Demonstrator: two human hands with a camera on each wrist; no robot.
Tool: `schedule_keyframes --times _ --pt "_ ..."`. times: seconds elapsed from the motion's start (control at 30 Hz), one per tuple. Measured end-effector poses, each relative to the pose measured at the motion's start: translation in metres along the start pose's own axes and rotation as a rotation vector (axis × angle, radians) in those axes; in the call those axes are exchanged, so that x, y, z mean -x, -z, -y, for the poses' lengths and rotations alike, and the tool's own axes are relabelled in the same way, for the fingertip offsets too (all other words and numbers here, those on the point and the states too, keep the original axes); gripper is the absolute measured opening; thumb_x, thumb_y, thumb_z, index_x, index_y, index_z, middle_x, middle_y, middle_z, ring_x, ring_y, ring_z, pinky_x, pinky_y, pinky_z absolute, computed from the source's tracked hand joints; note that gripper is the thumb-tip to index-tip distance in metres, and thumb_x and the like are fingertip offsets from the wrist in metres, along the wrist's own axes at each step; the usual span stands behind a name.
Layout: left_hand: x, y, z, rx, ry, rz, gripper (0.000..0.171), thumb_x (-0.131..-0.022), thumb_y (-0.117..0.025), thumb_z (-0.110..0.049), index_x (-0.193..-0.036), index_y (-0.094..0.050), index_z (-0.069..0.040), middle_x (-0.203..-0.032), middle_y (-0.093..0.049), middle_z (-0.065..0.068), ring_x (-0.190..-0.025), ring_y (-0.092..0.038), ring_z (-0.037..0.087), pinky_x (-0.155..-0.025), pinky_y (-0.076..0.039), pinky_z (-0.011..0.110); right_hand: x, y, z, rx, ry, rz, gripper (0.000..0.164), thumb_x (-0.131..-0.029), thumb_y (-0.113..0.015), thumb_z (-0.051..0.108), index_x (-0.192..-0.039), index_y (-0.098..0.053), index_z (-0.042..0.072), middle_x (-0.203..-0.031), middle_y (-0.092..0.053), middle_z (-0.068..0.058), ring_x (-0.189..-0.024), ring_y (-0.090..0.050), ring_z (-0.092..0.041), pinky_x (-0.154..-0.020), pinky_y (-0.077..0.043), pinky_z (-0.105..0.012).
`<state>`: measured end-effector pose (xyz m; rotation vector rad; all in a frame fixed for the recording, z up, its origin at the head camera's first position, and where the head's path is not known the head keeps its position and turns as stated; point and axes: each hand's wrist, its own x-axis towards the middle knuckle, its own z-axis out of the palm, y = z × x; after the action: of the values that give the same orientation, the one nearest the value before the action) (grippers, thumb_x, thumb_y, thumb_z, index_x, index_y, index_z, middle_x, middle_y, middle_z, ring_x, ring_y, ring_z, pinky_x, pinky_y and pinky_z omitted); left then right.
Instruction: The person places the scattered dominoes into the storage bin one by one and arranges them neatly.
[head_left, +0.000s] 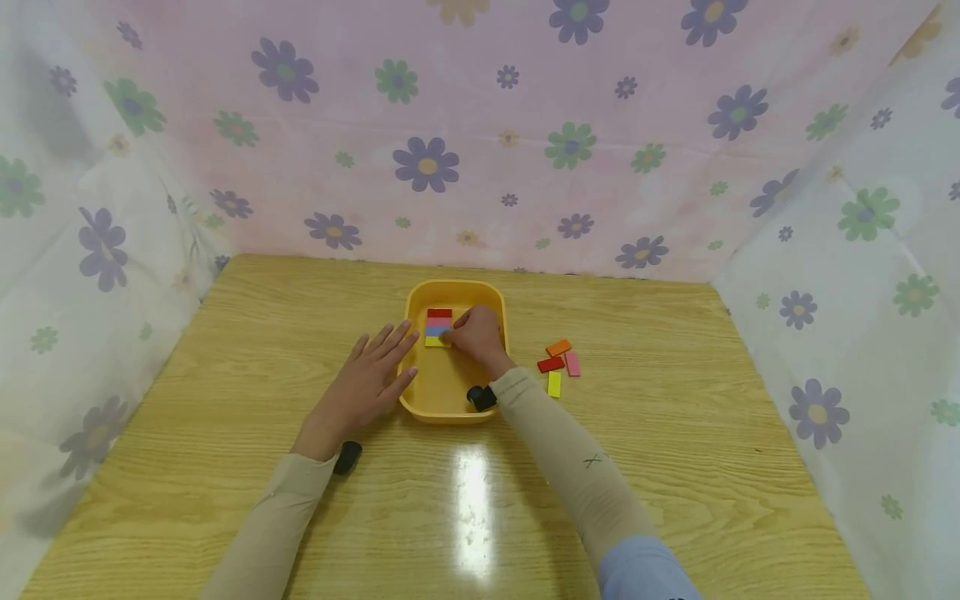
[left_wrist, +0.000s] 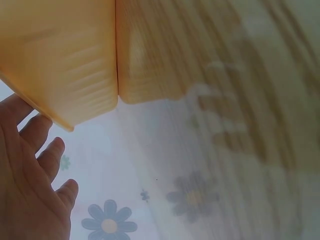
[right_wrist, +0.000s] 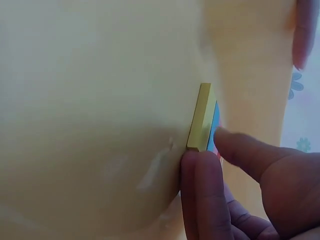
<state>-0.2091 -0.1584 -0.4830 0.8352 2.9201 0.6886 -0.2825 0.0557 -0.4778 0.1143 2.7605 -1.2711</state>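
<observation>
An orange-yellow plastic tray (head_left: 442, 392) stands on the table. Inside it, flat rectangular blocks lie edge to edge in a stack of stripes: a red block (head_left: 439, 313), a pink block (head_left: 439, 322), a blue block (head_left: 437, 331) and a yellow block (head_left: 433, 342) nearest me. My right hand (head_left: 477, 336) reaches into the tray and pinches at the right end of the yellow block (right_wrist: 200, 120), thumb over the blue one and fingertips against the end. With fingers spread, my left hand (head_left: 367, 379) rests at the tray's left rim; its fingertips touch the outer wall (left_wrist: 65, 65).
Right of the tray, on the wooden table (head_left: 675, 417), lie loose blocks: an orange block (head_left: 558, 348), a red block (head_left: 551, 364), a pink block (head_left: 573, 364) and a yellow block (head_left: 554, 384). Flowered cloth (head_left: 502, 117) hangs behind and at both sides.
</observation>
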Motion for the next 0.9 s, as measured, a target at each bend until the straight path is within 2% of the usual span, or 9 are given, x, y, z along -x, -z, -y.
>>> schedule_keyframes --times 0.13,0.23,0.3,0.47,0.63,0.7,0.9 --pt "0.000 0.000 -0.001 -0.003 0.008 0.008 0.063 -0.108 -0.044 -0.044 -0.161 -0.030 -0.013 -0.170 -0.020 0.004 -0.158 -0.013 0.032 -0.125 -0.006 0.061 -0.001 0.001 -0.002 -0.024 -0.015 0.016 0.021 -0.086 -0.082 0.017 -0.084 -0.077 -0.004 -0.072 -0.073 -0.013 -0.059 -0.063 -0.018 -0.053 -0.047 -0.022" --pt "0.000 0.000 -0.001 -0.002 0.014 0.014 0.063 -0.108 -0.044 -0.044 -0.162 -0.030 -0.014 -0.170 -0.019 0.004 -0.158 -0.013 0.032 -0.125 -0.006 0.061 0.000 0.004 -0.001 -0.065 -0.032 0.055 0.022 -0.090 -0.078 0.017 -0.084 -0.076 -0.004 -0.067 -0.071 -0.013 -0.056 -0.066 -0.022 -0.051 -0.049 -0.022" --pt "0.001 0.000 -0.001 -0.001 0.014 0.015 0.063 -0.108 -0.042 -0.045 -0.162 -0.030 -0.014 -0.170 -0.019 0.003 -0.158 -0.013 0.031 -0.125 -0.006 0.060 0.002 0.009 0.002 -0.076 -0.036 0.089 0.024 -0.092 -0.075 0.018 -0.087 -0.076 -0.005 -0.068 -0.072 -0.013 -0.060 -0.070 -0.025 -0.053 -0.052 -0.023" --pt "0.001 -0.001 -0.001 -0.006 0.003 -0.001 0.063 -0.109 -0.042 -0.044 -0.161 -0.031 -0.011 -0.170 -0.021 0.006 -0.157 -0.015 0.033 -0.124 -0.008 0.062 0.010 0.028 0.015 -0.089 -0.016 0.168 0.030 -0.097 -0.070 0.024 -0.105 -0.074 -0.004 -0.090 -0.075 -0.018 -0.071 -0.074 -0.027 -0.066 -0.061 -0.028" --pt "0.002 -0.001 -0.002 -0.005 -0.001 -0.013 0.062 -0.108 -0.044 -0.043 -0.160 -0.033 -0.010 -0.169 -0.022 0.007 -0.157 -0.016 0.035 -0.124 -0.008 0.063 0.020 0.053 0.026 -0.134 0.026 0.215 0.037 -0.100 -0.067 0.028 -0.122 -0.068 -0.002 -0.114 -0.070 -0.025 -0.093 -0.073 -0.038 -0.083 -0.061 -0.045" --pt "0.002 -0.001 -0.002 -0.006 0.004 -0.008 0.062 -0.108 -0.043 -0.043 -0.160 -0.032 -0.011 -0.169 -0.022 0.006 -0.157 -0.015 0.034 -0.124 -0.008 0.062 0.023 0.063 0.026 -0.171 0.060 0.209 0.037 -0.102 -0.065 0.027 -0.124 -0.067 -0.002 -0.117 -0.069 -0.026 -0.099 -0.071 -0.041 -0.086 -0.060 -0.048" --pt "0.002 0.000 -0.003 -0.001 0.000 -0.010 0.062 -0.109 -0.044 -0.042 -0.161 -0.031 -0.011 -0.169 -0.021 0.007 -0.157 -0.014 0.033 -0.124 -0.007 0.062 0.032 0.083 0.003 -0.263 0.178 0.092 0.031 -0.103 -0.062 0.024 -0.121 -0.069 0.000 -0.111 -0.070 -0.022 -0.096 -0.070 -0.044 -0.076 -0.062 -0.040"
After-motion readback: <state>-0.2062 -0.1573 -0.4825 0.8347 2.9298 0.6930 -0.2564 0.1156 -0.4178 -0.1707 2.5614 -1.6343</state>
